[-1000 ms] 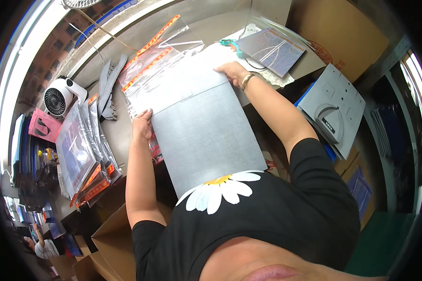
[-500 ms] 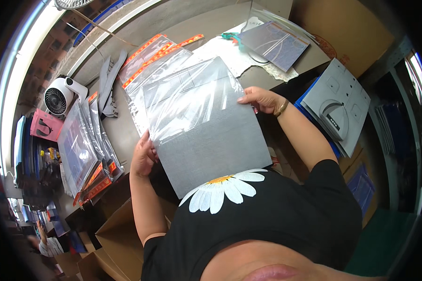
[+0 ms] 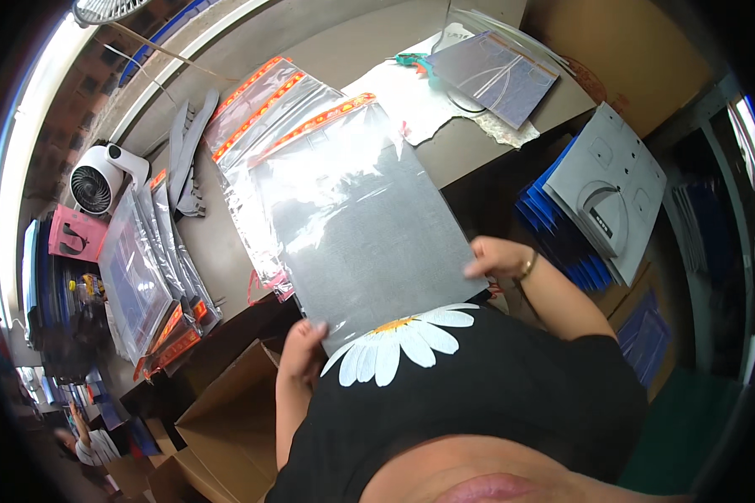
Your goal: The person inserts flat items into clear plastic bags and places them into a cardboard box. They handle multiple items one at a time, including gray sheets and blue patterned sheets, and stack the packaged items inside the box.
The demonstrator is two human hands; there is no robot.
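A flat grey folder [image 3: 377,243] lies tilted between my chest and the table, inside a clear plastic bag [image 3: 319,214] with a red and yellow strip at its far end. At the folder's near left corner, my left hand [image 3: 300,350] is closed in a pinch on the bag's edge. My right hand [image 3: 502,258] is closed too, thumb and fingers at the right edge of the bag, slightly blurred. More clear bags with red strips [image 3: 260,113] lie under and beyond the folder.
On the left stand a white fan [image 3: 96,180], a pink box [image 3: 77,232] and bagged folders [image 3: 138,272]. Green-handled scissors [image 3: 411,60] and a grey folder [image 3: 495,77] lie far right. White panels [image 3: 608,193] stack at right; an open carton [image 3: 226,402] sits below left.
Both hands have moved toward me along the folder's sides. The bag now covers far more of the grey folder, and its red strip shows at the folder's far end.
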